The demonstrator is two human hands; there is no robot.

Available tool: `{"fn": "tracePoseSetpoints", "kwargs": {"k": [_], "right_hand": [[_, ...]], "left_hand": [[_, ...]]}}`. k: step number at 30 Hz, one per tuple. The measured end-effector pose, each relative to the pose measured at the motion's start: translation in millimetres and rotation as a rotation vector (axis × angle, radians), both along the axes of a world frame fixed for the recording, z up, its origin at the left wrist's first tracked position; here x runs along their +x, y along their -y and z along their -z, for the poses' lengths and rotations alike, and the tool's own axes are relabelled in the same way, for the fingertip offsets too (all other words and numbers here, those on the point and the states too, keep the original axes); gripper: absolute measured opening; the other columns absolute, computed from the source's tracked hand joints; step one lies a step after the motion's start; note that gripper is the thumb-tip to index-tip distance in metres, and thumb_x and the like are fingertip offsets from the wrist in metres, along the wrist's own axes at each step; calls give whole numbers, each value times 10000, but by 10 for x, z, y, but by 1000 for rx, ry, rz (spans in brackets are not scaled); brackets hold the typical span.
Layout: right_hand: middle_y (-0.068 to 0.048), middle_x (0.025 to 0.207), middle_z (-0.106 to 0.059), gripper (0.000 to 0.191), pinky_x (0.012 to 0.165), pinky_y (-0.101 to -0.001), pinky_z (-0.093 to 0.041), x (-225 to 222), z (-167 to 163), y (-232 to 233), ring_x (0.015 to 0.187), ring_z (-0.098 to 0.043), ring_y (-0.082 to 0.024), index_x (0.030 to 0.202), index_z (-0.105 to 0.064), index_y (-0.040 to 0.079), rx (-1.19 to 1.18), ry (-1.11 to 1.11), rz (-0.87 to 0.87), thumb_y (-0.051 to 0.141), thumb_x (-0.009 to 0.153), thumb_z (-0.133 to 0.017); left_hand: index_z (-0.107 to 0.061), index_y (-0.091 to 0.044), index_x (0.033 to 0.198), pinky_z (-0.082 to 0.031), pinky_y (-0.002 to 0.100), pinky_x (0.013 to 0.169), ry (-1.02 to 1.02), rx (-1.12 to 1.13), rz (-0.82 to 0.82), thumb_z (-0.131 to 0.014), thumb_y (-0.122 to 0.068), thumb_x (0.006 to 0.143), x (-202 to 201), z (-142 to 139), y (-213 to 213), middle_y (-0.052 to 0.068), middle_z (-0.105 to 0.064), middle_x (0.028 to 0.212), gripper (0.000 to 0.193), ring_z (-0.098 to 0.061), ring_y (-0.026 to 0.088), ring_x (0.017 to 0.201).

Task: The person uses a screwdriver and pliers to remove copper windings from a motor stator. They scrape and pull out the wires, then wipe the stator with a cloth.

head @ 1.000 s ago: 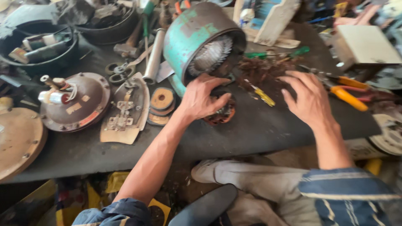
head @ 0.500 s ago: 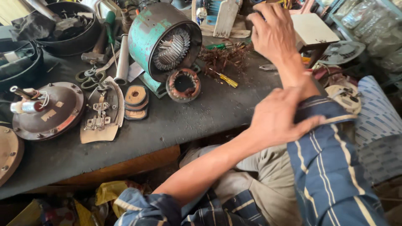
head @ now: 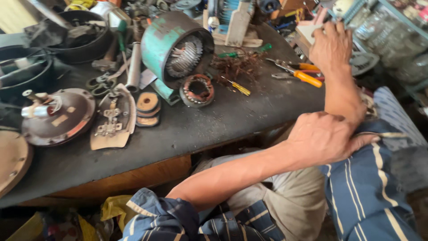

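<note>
My left hand point(head: 323, 139) reaches across my lap and is closed on the cuff of the blue striped sleeve point(head: 370, 187) at my right forearm. My right hand point(head: 332, 44) is raised over the bench's right end, back toward me, fingers loosely spread, holding nothing; a white box point(head: 306, 32) lies just beyond it. On the dark workbench point(head: 232, 120) stands a teal motor housing point(head: 171, 42) on its side. A copper-wound stator ring point(head: 197, 90) lies in front of it.
A yellow screwdriver point(head: 237, 86), orange-handled pliers point(head: 299, 73) and copper wire scraps point(head: 238, 64) lie right of the motor. At left are a round dark cover point(head: 60, 117), an iron sole plate point(head: 112, 122), stacked discs point(head: 147, 105), scissors point(head: 99, 81) and black tubs point(head: 87, 42).
Both hands have left the stator ring and the bench. My right arm lifted up to the right, and my left hand crossed over and took hold of its sleeve.
</note>
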State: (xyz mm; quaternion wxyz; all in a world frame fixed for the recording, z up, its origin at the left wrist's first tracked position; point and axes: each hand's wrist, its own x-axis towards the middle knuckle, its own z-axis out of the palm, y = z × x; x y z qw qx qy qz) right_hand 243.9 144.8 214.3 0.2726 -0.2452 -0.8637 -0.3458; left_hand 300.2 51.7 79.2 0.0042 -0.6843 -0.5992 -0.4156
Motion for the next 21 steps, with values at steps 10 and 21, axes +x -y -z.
{"fn": "tracePoseSetpoints", "kwargs": {"k": [10,21], "right_hand": [[-197,1199,-655,252,878,-626,-425,-133,21,-101,1175,-502,-492,1035,-820,182,-333,-320,220,239,792,-784],[-190,1249,-659,236,971,-552,-462,-439,176,-317,1181,-561,-449,1039,-752,106,-279,-317,86,240,850,-798]], "left_hand": [[-569,-215,1513,-564,476,617,176,-21,140,-460,-457,1063,56,79,297,111,-755,800,522,-732,317,670],[-598,-120,1414,-573,460,759,303,162,35,-554,-389,1048,-485,282,407,135,-729,1012,455,-706,354,855]]}}
